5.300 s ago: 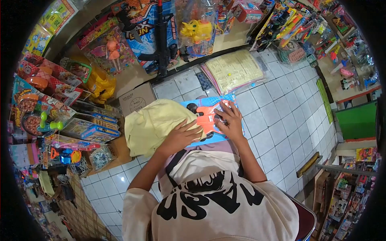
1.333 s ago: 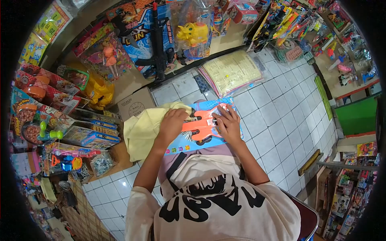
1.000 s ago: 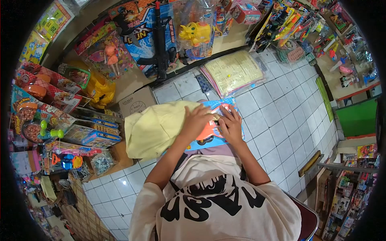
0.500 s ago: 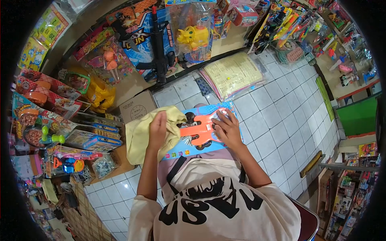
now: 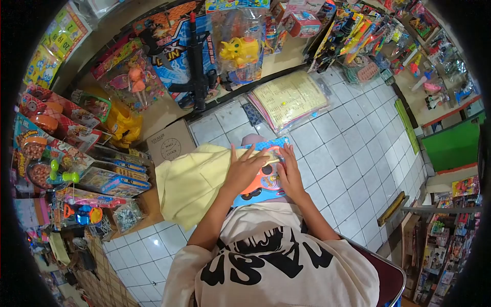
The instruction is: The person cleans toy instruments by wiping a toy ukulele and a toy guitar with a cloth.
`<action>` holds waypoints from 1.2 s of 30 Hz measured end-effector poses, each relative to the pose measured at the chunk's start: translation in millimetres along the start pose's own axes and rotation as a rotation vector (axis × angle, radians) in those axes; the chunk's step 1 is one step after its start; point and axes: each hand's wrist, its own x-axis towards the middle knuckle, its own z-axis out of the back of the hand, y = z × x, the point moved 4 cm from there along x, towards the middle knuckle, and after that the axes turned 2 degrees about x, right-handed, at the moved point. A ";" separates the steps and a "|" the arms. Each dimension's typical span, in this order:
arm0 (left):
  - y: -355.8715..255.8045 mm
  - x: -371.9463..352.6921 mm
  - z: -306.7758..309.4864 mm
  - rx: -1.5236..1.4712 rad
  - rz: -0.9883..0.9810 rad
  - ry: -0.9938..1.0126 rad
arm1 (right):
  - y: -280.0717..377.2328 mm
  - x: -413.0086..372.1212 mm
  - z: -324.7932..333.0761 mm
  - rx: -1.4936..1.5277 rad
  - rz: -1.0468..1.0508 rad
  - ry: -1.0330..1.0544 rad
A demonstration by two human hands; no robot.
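A blue toy card with an orange toy guitar (image 5: 264,179) lies on my lap. A pale yellow cloth (image 5: 192,179) is spread over its left part. My left hand (image 5: 246,168) presses flat on the cloth with fingers spread, over the guitar. On the card's right edge rests my right hand (image 5: 289,171), holding the card in place.
A cardboard box (image 5: 171,142) stands left of my lap on the white tiled floor (image 5: 342,148). A stack of bagged paper sheets (image 5: 289,98) lies ahead. Packaged toys fill shelves on the left and far side, among them a black toy rifle (image 5: 197,61) and a yellow animal (image 5: 239,50).
My left hand has swept the cloth from the card's left side to the right across the guitar, covering most of it. The right hand has stayed on the card's right edge.
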 end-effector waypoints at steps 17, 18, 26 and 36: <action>72.5 -36.2 74.3 -0.801 0.472 -0.335 | -1.7 -0.5 -2.2 0.089 -0.025 0.019; 68.8 -25.2 82.1 -0.833 0.425 -0.430 | -4.6 -1.4 -2.5 0.130 -0.061 0.029; 19.4 60.3 -12.8 -0.866 0.183 -0.045 | -7.9 -3.1 -2.0 0.317 -0.062 0.036; 21.2 23.1 -8.5 -0.460 0.232 0.095 | -17.1 -3.4 -6.2 0.288 -0.108 -0.072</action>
